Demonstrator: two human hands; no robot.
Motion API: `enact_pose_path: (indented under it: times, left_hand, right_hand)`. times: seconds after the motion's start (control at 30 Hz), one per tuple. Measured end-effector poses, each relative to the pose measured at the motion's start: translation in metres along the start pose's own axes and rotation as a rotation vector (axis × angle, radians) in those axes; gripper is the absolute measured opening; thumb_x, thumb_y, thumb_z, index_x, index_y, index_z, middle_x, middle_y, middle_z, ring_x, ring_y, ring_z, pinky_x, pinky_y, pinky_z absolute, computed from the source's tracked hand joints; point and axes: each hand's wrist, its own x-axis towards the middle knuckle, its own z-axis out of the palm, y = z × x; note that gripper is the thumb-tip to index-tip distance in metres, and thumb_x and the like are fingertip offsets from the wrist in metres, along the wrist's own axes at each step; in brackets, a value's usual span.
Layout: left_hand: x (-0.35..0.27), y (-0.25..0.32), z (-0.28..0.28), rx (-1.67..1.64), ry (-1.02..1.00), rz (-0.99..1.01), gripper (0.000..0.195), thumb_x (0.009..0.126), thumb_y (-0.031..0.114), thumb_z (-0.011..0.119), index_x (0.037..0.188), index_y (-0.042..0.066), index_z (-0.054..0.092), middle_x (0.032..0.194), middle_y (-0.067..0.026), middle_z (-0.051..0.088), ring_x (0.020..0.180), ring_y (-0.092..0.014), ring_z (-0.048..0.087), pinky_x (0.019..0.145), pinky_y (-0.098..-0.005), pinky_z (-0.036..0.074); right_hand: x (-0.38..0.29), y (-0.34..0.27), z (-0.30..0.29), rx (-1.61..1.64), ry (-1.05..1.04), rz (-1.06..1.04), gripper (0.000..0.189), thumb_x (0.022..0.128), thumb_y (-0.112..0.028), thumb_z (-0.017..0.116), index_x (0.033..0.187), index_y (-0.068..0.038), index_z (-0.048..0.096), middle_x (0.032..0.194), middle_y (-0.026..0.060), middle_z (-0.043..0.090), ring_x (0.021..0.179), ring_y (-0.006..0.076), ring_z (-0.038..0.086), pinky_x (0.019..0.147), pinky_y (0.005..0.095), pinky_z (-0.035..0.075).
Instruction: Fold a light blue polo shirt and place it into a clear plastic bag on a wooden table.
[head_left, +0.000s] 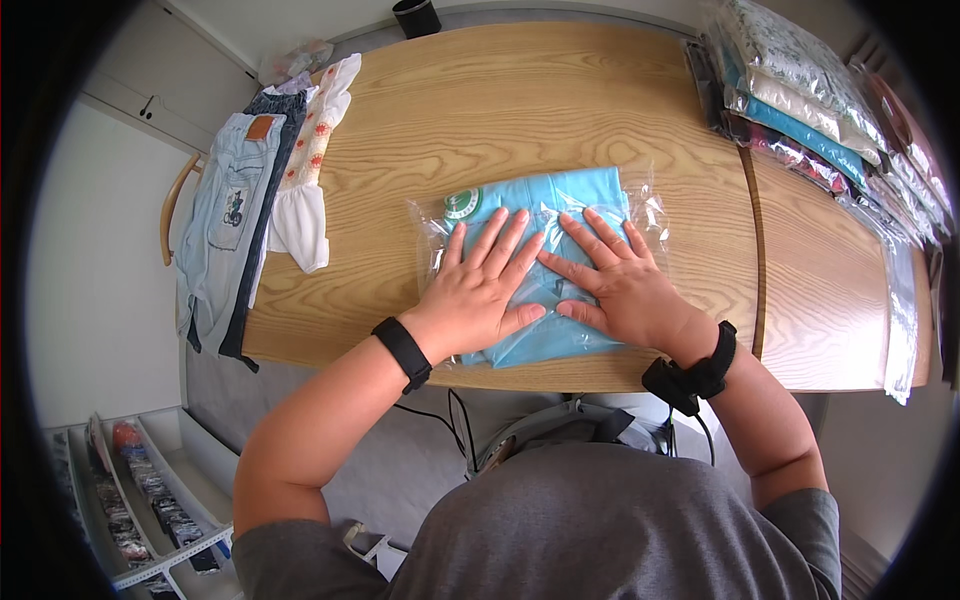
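Note:
A folded light-blue garment (581, 184) lies inside a clear plastic bag (646, 202) near the table's front edge. A round green and white emblem (462, 204) shows at its upper left corner. My left hand (480, 281) presses flat on the left half of the bag, fingers spread. On the right half, my right hand (626, 289) rests palm down, its fingers also apart. The two thumbs almost meet over the middle. Loose clear film sticks out past both sides of the garment. Neither hand grips anything.
Folded jeans (232, 217) and a white garment with red prints (307, 165) hang over the wooden table's (525, 97) left edge. Bagged clothes (810, 97) are stacked at the right, by a clear bag (900, 322). A black bin (417, 18) stands behind; a shelf rack (187, 450) stands lower left.

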Motion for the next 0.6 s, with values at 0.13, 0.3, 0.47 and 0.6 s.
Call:
enact_pose_path:
  times: [0.13,0.3,0.47,0.6]
  left_hand:
    - [0.0,0.0,0.0,0.002,-0.006,0.0,0.074,0.091,0.054,0.039,0.144,0.005,0.022,0.151,-0.0173,0.011,0.14,-0.035,0.009,0.107,-0.0581,0.012]
    - [0.001,0.002,-0.002,0.019,-0.015,-0.006,0.076,0.09,0.055,0.039,0.144,0.005,0.021,0.151,-0.0176,0.011,0.14,-0.035,0.009,0.108,-0.058,0.012]
    - [0.001,0.0,-0.001,0.032,-0.011,-0.011,0.076,0.09,0.054,0.042,0.144,0.006,0.021,0.151,-0.0172,0.01,0.14,-0.034,0.006,0.108,-0.0572,0.011]
    - [0.001,-0.006,-0.021,-0.165,-0.137,-0.03,0.075,0.089,0.053,0.045,0.145,0.011,0.02,0.152,-0.0162,0.007,0.141,-0.031,0.001,0.11,-0.0537,0.008]
  right_hand:
    - [0.001,-0.001,0.0,-0.002,-0.008,0.002,0.056,0.09,-0.056,0.041,0.14,-0.031,0.035,0.149,0.0082,0.025,0.139,0.0295,0.018,0.109,0.0536,0.019]
    - [-0.001,-0.001,0.004,-0.055,0.001,0.003,0.057,0.09,-0.055,0.042,0.14,-0.031,0.034,0.149,0.0085,0.024,0.139,0.0292,0.018,0.109,0.054,0.019]
    - [0.001,0.001,0.0,-0.022,-0.027,-0.009,0.06,0.088,-0.054,0.046,0.141,-0.031,0.032,0.15,0.0093,0.022,0.14,0.0295,0.015,0.108,0.0562,0.018]
    - [0.005,0.008,-0.011,0.05,-0.11,-0.048,0.063,0.086,-0.054,0.05,0.141,-0.031,0.031,0.151,0.01,0.02,0.14,0.03,0.014,0.108,0.0566,0.018]
